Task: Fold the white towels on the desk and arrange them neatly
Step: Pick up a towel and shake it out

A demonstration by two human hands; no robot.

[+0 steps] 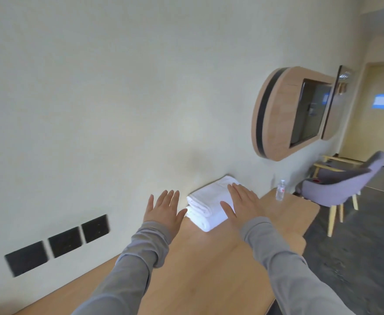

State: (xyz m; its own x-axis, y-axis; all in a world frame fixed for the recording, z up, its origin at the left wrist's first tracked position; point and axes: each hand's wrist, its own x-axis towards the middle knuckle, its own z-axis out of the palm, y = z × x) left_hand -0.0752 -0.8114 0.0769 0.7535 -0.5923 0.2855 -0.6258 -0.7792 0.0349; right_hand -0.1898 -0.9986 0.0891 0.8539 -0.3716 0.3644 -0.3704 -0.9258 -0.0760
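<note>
Two broad surfaces meet just behind the towel stack (205,208): the wall (95,110), against which the stack is set, and the wooden table (209,269), on which it is carried. An armchair (345,185) is seen well beyond the stack to its right, off the table.

The stack is made up of two white towels, both folded. The upper towel (209,196) is laid squarely on the lower towel (207,220), with the rolled edges turned toward the viewer.

The folding is judged to be done, and the step in hand is taken to be the arranging, with the stack being squared against the wall.

The left grip (163,210) is held just beside the stack's left edge, fingers straight and spread, with nothing held. Its thumb lies at or very near the lower towel, though contact cannot be confirmed. The right grip (243,205) is spread flat over the stack's right side, fingers straight, with nothing pinched. Whether its palm is pressed on the upper towel or held just above it cannot be told.

For the next move, light inward pressure from both sides would be called for, so that the edges are aligned without the upper towel being slid off.

A small water bottle (280,190) is stood well to the right of the stack, apart from it.
</note>
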